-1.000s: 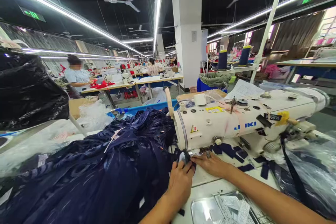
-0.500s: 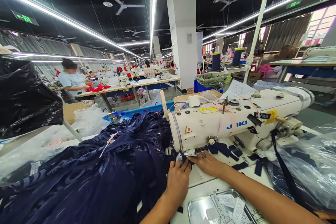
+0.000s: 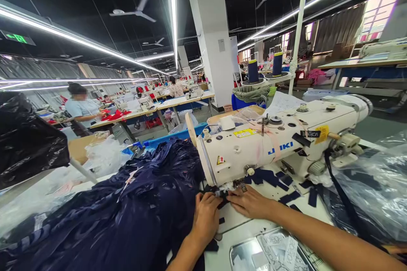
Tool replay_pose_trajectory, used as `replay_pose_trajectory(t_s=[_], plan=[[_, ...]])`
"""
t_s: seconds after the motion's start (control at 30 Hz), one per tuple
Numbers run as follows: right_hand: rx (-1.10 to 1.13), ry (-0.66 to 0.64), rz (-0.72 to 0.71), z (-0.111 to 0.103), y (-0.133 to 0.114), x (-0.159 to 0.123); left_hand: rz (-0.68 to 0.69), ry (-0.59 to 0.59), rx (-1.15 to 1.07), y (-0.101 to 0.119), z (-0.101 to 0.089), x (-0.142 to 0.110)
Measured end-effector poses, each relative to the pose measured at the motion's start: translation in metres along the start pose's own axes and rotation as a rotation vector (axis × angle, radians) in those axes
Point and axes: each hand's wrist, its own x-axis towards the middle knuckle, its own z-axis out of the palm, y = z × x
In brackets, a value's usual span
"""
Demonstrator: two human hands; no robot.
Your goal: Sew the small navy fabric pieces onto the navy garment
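A white Juki sewing machine (image 3: 273, 148) lies across the table in front of me. A large pile of dark navy fabric (image 3: 127, 211) spreads to its left. My left hand (image 3: 206, 218) rests palm down on the fabric's edge, fingers curled toward the needle area. My right hand (image 3: 251, 202) lies flat on the machine bed just right of the needle, fingers extended and pressing a small dark piece under the presser foot (image 3: 227, 188). Both hands nearly touch each other below the machine head.
A metal tray (image 3: 270, 252) with printed labels sits at the near edge. Small navy strips (image 3: 280, 180) lie behind the machine. Clear plastic bags (image 3: 375, 190) bulge at right, a black bag (image 3: 25, 144) at left. Thread cones (image 3: 252, 71) stand behind. Other people work at distant tables.
My view has tilted down and to the right slightly. My left hand has slid a little left and nearer on the fabric; my right hand stays beside the needle.
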Motion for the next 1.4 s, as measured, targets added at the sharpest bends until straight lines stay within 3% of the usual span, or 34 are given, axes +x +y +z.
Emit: replay_pose_trajectory(t_s=[0.3, 0.6, 0.73, 1.0, 1.4], plan=[[0.237, -0.011, 0.05, -0.002, 0.011, -0.002, 0.061, 0.005, 0.154, 0.002, 0.012, -0.008], [0.116, 0.007, -0.103, -0.007, 0.009, -0.001, 0.059, -0.106, 0.199, -0.005, 0.018, -0.011], [0.095, 0.026, -0.095, -0.004, 0.008, -0.002, 0.072, -0.158, 0.244, -0.011, 0.015, -0.011], [0.032, 0.097, -0.128, -0.008, 0.003, 0.0, 0.075, -0.151, 0.248, -0.007, 0.006, -0.01], [-0.049, 0.054, -0.08, 0.002, 0.001, -0.001, 0.068, -0.172, 0.221, -0.013, 0.006, -0.006]])
